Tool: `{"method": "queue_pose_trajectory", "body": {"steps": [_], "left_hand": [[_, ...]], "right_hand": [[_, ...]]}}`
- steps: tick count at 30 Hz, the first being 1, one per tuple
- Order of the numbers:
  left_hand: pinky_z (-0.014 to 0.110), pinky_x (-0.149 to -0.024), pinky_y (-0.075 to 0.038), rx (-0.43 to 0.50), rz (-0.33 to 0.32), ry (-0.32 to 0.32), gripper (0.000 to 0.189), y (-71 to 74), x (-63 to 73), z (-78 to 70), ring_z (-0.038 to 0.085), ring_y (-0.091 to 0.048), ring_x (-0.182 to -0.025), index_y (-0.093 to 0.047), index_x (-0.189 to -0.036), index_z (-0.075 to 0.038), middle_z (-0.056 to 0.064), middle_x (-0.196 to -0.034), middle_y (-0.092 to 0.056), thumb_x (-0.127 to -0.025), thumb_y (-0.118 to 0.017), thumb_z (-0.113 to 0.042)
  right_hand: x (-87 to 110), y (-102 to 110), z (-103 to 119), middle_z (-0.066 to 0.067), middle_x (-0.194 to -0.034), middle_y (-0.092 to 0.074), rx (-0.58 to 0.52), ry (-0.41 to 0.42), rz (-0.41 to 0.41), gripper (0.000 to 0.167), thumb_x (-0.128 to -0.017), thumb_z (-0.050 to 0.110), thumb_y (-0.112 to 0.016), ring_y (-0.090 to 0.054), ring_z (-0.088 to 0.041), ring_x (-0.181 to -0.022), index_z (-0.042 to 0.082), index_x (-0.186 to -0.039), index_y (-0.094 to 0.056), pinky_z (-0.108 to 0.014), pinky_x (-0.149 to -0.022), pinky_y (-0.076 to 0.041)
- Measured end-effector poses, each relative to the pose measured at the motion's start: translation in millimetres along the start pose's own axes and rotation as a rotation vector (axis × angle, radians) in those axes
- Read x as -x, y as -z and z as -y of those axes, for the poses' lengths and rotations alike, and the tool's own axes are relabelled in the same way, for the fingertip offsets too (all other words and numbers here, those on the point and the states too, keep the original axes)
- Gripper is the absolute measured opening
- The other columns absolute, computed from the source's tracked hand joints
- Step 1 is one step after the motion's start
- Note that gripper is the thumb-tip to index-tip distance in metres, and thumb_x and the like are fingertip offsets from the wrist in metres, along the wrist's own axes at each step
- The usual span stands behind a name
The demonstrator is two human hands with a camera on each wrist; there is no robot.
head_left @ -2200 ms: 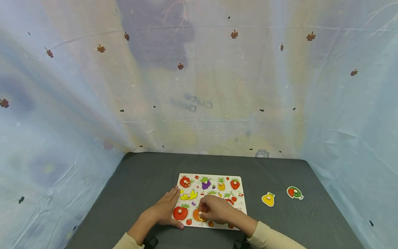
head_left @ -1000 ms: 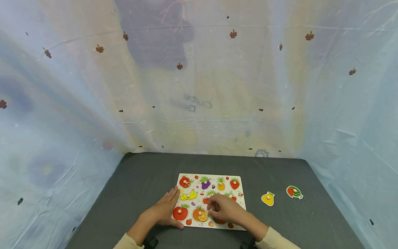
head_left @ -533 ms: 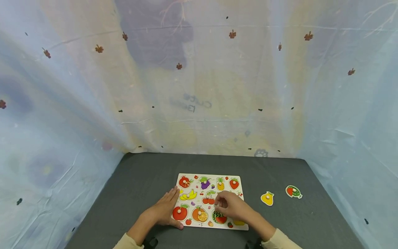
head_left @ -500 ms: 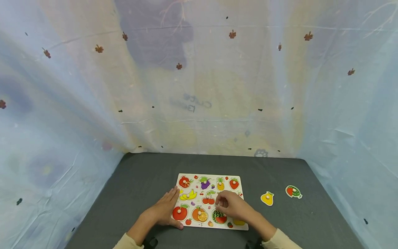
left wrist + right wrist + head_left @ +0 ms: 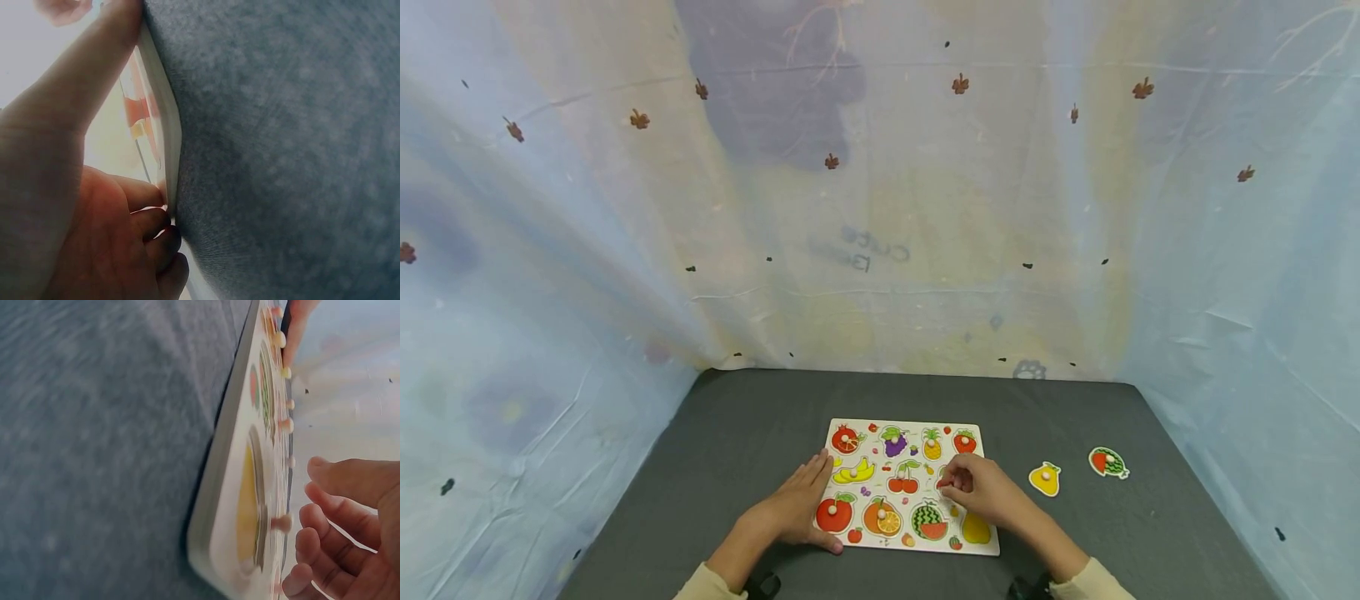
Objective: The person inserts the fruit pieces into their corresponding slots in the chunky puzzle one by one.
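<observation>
A white fruit puzzle board (image 5: pixel 887 544) lies on the dark table, with small knobs on many of its pieces. My left hand (image 5: pixel 805 504) rests along its left edge, fingers extended over the side and thumb at the front left corner. Above the board's right part hovers my right hand (image 5: pixel 977 492), fingers loosely bent. The right wrist view shows nothing between its fingers, with a knob (image 5: pixel 282 523) near them. An orange piece (image 5: pixel 881 517) and an apple piece (image 5: pixel 835 512) sit in the front row. The yellow pear recess (image 5: pixel 976 527) and watermelon recess (image 5: pixel 929 521) show no knobs.
Right of the board, a pear piece (image 5: pixel 1045 478) and a watermelon piece (image 5: pixel 1108 462) lie loose on the dark table (image 5: pixel 760 400). A pale printed cloth (image 5: pixel 880 317) hangs behind and on both sides.
My right hand has let go of the orange piece's knob and drawn away rightward across the board, uncovering the watermelon and pear recesses. The left hand has stayed at the left edge.
</observation>
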State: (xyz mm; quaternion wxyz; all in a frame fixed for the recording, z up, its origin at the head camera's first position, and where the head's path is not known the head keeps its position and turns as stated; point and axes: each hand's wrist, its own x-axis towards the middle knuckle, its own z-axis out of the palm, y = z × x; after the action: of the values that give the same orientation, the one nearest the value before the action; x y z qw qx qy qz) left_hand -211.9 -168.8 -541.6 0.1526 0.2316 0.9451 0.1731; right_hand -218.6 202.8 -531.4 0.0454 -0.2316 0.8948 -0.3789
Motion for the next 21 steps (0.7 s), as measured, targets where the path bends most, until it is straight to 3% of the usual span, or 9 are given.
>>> {"method": "queue_pose_trajectory", "body": {"steps": [21], "left_hand": [[0.06,-0.13,-0.022,0.01,0.002,0.009,0.141,-1.3,-1.1,1.6,0.044,-0.019,-0.163,-0.022,-0.166,0.008,0.027,-0.176,-0.016,-0.07,-0.094,-0.065]], "right_hand": [[24.4,22,-26,0.002,-0.081,-0.057,-0.018,-0.112,-0.149,0.012,-0.096,0.011,-0.081,-0.049,-0.008,-0.066,0.008,-0.1,-0.07,-0.023,-0.058,-0.043]]}}
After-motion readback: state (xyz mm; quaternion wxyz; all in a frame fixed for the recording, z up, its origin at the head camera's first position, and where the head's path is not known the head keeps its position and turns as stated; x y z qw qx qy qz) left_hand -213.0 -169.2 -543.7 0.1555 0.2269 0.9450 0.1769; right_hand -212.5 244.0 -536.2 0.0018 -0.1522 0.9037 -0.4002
